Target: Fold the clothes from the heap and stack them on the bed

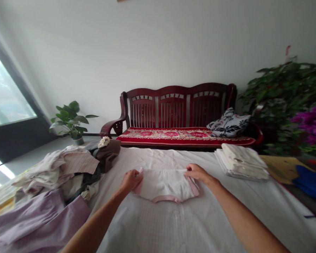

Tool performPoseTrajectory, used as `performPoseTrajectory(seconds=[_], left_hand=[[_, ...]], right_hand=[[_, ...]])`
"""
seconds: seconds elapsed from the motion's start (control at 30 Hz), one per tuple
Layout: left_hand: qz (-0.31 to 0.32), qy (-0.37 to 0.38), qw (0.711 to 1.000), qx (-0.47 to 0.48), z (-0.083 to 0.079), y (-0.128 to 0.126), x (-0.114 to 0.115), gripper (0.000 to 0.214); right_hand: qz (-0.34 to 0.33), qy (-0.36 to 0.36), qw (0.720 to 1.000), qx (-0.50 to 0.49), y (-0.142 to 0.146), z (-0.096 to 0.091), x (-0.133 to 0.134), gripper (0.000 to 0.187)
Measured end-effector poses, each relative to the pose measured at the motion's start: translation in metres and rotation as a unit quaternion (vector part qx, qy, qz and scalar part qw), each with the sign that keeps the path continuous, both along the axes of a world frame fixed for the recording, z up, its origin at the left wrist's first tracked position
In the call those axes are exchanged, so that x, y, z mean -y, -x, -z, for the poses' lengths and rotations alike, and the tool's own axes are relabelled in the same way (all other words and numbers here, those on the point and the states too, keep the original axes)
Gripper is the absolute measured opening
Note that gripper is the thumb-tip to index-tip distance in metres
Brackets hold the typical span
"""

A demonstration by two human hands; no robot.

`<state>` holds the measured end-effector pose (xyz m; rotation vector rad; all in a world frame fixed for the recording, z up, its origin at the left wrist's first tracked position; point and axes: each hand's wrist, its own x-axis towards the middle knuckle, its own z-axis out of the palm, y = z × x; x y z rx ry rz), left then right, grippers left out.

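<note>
Where my two forearms converge at the centre of the frame, items as follows.

Left hand [130, 180]: fingers curled in, pinching the top left corner of the white garment [164, 188].

Right hand [198, 173]: fingers drawn together, nipping the garment's top right edge, knuckles up.

White garment: small, pink-trimmed along the sides and lower hem, lying flat between my hands at mid-frame on the white sheet [173, 225].

White sheet: covers the surface from the bottom edge of the frame up to the bench.

Loose clothes pile [60, 168]: left of my left hand, cream, striped and brown pieces heaped together.

Lilac cloth [39, 218]: lower left corner, crumpled, touching the pile.

Folded stack [242, 161]: right of my right hand, pale pieces laid one on another, near the sheet's far right edge.

Wooden bench [179, 116]: dark red, behind the sheet, with a red patterned seat pad.

Patterned cushion [228, 123]: on the bench's right end.

Potted plant [70, 121]: left of the bench, on the floor.

Leafy bush [284, 95]: right edge.
</note>
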<state>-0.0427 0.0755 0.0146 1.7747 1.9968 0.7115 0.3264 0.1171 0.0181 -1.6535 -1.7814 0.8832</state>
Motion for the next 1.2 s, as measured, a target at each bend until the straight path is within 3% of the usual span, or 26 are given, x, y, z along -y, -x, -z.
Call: performPoseTrajectory(seconds=[0.1, 0.17, 0.3, 0.43, 0.53, 0.6, 0.67, 0.73, 0.83, 0.93, 1.07, 1.2], left_hand=[[0.002, 0.016, 0.998, 0.058, -0.001, -0.002, 0.003, 0.037], [0.014, 0.036, 0.988, 0.147, -0.001, -0.002, 0.007, 0.045], [0.055, 0.083, 0.928, 0.359, -0.006, -0.001, 0.012, 0.071], [0.12, 0.054, 0.905, 0.404, -0.027, 0.0, 0.009, 0.055], [0.143, -0.063, 0.915, 0.373, -0.052, 0.005, 0.004, 0.039], [0.166, -0.154, 0.921, 0.317, -0.064, 0.01, 0.004, 0.03], [0.199, -0.215, 0.926, 0.237, -0.065, 0.016, 0.008, 0.02], [0.235, -0.22, 0.934, 0.155, -0.054, 0.02, 0.017, 0.013], [0.29, -0.158, 0.943, 0.047, -0.023, 0.024, 0.037, 0.012], [0.319, -0.116, 0.941, -0.021, -0.002, 0.028, 0.053, 0.02], [0.288, -0.132, 0.947, -0.05, -0.01, 0.027, 0.059, 0.039], [0.259, -0.143, 0.954, -0.046, -0.026, -0.003, 0.059, 0.049]], right_hand=[[-0.021, 0.015, 0.999, -0.036, 0.001, -0.008, 0.003, 0.022], [-0.04, 0.037, 0.997, -0.059, 0.001, -0.013, 0.01, 0.028], [-0.075, 0.069, 0.991, -0.087, 0.001, -0.026, 0.023, 0.031], [-0.067, 0.008, 0.992, -0.11, 0.001, -0.05, 0.028, 0.026], [-0.031, -0.145, 0.984, -0.098, -0.004, -0.072, 0.036, 0.02], [-0.016, -0.266, 0.962, -0.059, -0.008, -0.079, 0.048, 0.014], [-0.044, -0.359, 0.932, 0.007, -0.013, -0.074, 0.064, 0.003], [-0.109, -0.411, 0.901, 0.091, -0.017, -0.058, 0.083, 0.017], [-0.199, -0.399, 0.872, 0.201, -0.02, -0.025, 0.11, 0.034], [-0.242, -0.35, 0.87, 0.249, -0.022, -0.006, 0.128, 0.038], [-0.223, -0.282, 0.898, 0.253, -0.019, -0.017, 0.133, 0.04], [-0.169, -0.266, 0.919, 0.238, 0.016, -0.029, 0.129, 0.044]])
